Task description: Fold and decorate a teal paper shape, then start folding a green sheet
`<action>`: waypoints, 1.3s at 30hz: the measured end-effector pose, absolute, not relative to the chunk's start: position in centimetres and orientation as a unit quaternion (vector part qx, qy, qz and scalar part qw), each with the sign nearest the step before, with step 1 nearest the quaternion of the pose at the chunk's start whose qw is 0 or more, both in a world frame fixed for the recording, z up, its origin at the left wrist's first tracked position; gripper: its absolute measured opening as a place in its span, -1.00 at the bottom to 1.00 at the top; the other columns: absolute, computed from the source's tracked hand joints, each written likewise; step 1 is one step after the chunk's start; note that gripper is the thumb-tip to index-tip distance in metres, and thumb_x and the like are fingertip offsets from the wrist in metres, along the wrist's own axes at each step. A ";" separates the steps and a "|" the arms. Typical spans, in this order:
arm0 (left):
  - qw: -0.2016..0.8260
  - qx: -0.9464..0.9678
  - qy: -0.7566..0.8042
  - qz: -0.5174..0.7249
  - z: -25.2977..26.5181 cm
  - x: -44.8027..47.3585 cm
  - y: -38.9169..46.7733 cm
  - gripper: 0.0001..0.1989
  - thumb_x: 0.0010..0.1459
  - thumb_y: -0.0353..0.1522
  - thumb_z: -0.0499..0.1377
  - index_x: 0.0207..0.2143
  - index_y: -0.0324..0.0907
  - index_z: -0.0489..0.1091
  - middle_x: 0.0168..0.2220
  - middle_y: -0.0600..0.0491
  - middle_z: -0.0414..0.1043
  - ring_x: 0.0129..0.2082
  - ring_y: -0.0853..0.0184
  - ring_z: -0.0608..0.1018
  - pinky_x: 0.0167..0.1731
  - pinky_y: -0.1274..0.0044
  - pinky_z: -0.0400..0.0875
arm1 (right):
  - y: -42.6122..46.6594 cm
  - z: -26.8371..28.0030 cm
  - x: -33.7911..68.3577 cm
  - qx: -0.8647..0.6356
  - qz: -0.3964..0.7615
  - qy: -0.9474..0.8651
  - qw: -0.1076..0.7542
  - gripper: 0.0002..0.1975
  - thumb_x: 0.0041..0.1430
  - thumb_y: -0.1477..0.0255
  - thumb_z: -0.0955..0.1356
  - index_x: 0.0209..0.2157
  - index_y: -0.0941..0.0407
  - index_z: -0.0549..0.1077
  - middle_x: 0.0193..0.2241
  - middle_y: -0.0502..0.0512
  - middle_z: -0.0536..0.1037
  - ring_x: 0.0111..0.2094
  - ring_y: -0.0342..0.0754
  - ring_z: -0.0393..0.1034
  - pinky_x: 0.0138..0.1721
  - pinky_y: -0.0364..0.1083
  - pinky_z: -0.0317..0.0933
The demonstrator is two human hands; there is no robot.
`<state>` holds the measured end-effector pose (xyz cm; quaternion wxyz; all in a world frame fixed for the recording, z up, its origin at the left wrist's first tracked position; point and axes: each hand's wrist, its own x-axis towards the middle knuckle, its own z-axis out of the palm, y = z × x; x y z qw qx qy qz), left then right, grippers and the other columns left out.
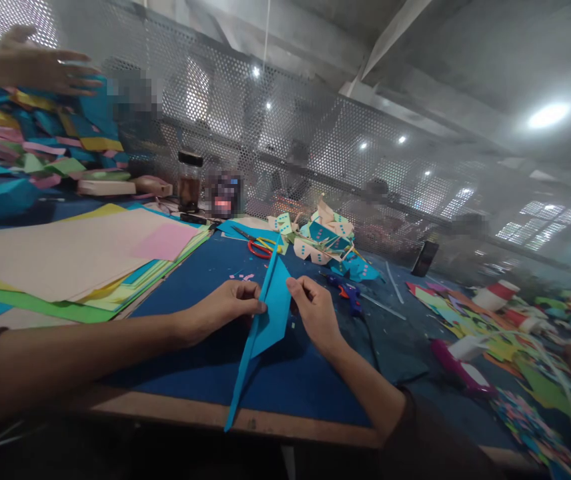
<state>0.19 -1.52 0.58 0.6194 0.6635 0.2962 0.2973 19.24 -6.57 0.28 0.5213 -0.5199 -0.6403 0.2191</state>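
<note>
Crowded desk (200, 270), blue paper (276, 310) in hand

A paper stack (60, 250) covers the left side; paper models (328, 235) sit behind. Left hand (230, 303) and right hand (314, 313) pinch the folded blue paper between them, near the front edge. The glue gun (351, 298) lies right, scissors (259, 249) beyond.

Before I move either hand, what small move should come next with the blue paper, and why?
I'd probably slide the left hand along the narrow strip to press it flat, with the right hand steady. The left pinches that strip, the right pinches the opposite edge of the blue paper, and the strip looks folded, though I can't tell how sharply.
</note>
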 end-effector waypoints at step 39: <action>0.565 0.614 0.375 0.404 1.7 -6.5 7.3 -0.66 -0.21 -0.21 0.35 -0.61 -0.17 0.25 -0.64 0.19 0.26 -0.60 0.42 0.33 -0.53 0.57 0.20 | 0.3 8.2 16.9 -0.635 -0.018 -0.759 0.142 -0.80 0.33 0.37 0.29 -0.15 0.12 0.52 -0.16 0.15 0.61 -0.16 0.04 0.47 -0.17 -0.06 0.24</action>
